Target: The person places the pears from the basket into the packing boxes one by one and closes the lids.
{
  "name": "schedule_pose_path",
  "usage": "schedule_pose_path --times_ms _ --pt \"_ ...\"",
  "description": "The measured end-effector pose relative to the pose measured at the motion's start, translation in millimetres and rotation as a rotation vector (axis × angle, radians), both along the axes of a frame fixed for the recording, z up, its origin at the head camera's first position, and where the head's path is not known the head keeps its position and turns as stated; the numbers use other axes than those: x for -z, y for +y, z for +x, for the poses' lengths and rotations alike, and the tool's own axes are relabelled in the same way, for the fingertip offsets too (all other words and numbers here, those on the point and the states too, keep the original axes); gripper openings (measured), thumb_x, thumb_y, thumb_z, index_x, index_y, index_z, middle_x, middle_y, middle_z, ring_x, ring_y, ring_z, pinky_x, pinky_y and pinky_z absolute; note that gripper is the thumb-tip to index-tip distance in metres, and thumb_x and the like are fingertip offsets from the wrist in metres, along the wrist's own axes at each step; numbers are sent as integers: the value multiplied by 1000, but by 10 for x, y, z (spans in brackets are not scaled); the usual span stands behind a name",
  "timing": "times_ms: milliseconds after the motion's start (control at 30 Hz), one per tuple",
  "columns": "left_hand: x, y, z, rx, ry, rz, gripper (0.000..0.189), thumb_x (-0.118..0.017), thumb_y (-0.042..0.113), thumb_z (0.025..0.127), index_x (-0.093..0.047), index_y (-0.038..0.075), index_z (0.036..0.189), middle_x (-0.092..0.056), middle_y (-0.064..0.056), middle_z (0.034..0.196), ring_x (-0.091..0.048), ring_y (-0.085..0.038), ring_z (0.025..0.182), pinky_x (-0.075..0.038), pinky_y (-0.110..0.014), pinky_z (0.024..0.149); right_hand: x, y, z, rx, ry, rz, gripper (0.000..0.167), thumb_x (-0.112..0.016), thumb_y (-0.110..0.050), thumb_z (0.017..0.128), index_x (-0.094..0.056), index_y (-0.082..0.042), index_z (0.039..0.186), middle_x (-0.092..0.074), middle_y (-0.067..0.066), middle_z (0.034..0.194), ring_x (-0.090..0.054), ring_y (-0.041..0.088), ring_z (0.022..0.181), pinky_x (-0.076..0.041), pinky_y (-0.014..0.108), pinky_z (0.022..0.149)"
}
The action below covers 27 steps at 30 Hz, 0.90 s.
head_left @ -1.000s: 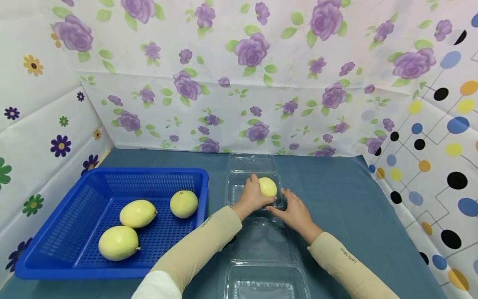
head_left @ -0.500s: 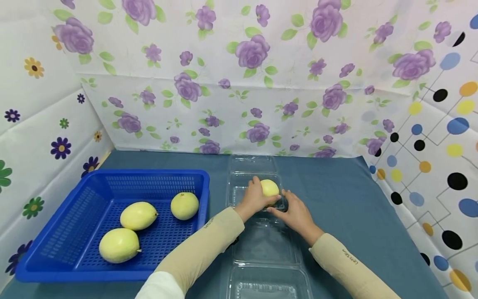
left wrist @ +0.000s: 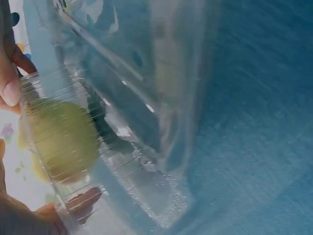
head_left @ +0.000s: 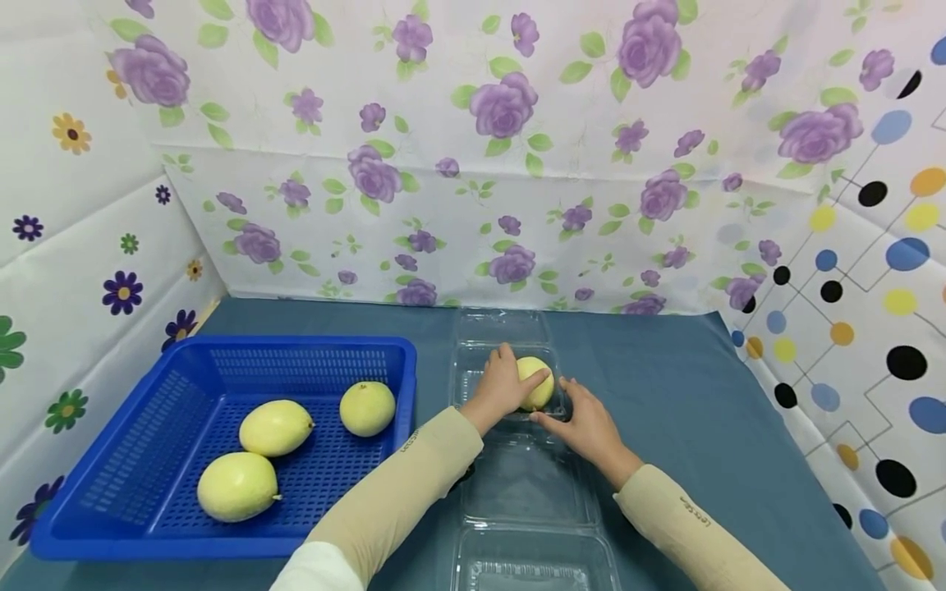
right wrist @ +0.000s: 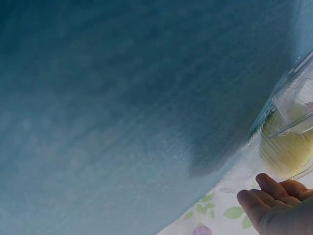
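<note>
In the head view a pale yellow melon sits inside the far clear plastic clamshell container. My left hand holds it from the left, thumb across its top and fingers on its far left side. My right hand is spread around the container's front right corner, thumb at the front wall. Through the clear wall in the left wrist view, the melon shows with fingertips under it. The right wrist view has the right hand with extended fingers beside the container, the melon showing through it.
A blue plastic basket at left holds a melon near its right wall and two melons farther left. A second clear container lies open in front. Patterned cloth walls enclose the blue-green tabletop.
The melon in the container has turned slightly, its stem end now facing the front. My left thumb has moved up onto it. The right hand stays at the corner.
</note>
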<state>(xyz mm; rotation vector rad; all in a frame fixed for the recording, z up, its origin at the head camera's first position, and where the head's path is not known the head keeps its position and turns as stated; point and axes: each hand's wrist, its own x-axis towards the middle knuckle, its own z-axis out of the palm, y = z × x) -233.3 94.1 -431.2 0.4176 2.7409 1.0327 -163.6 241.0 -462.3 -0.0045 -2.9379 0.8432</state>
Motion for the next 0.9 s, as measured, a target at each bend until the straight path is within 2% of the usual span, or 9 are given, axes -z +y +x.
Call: schedule_pose_path --times_ms 167,433,667,900 --pt "-52 -15 10 8 33 22 81 -51 56 91 -29 -2 142 -42 -24 134 -49 -35 116 -50 -46 85 14 4 16 -6 -6 -5 86 -68 -51 82 -39 5 141 -38 28 144 -36 44 133 -37 60 100" --pt "-168 -37 2 14 107 46 65 -56 46 93 -37 0 135 -45 -21 127 -50 -32 113 -49 -44 88 -9 7 15 1 -17 -13 88 -67 -53 82 -38 5 142 -38 28 145 -36 44 133 -37 60 101" --pt "-270 -60 -20 4 101 79 61 -58 42 93 -39 1 134 -45 -20 128 -51 -31 112 -49 -43 88 -9 8 9 -15 -19 -9 89 -67 -53 82 -38 5 142 -38 28 145 -36 44 133 -37 60 101" --pt "-446 -115 -27 12 104 151 55 -58 40 94 -42 3 132 -46 -18 126 -52 -30 107 -49 -42 84 -10 10 4 -13 -16 -6 89 -69 -53 81 -39 5 141 -38 27 145 -36 44 133 -37 59 101"
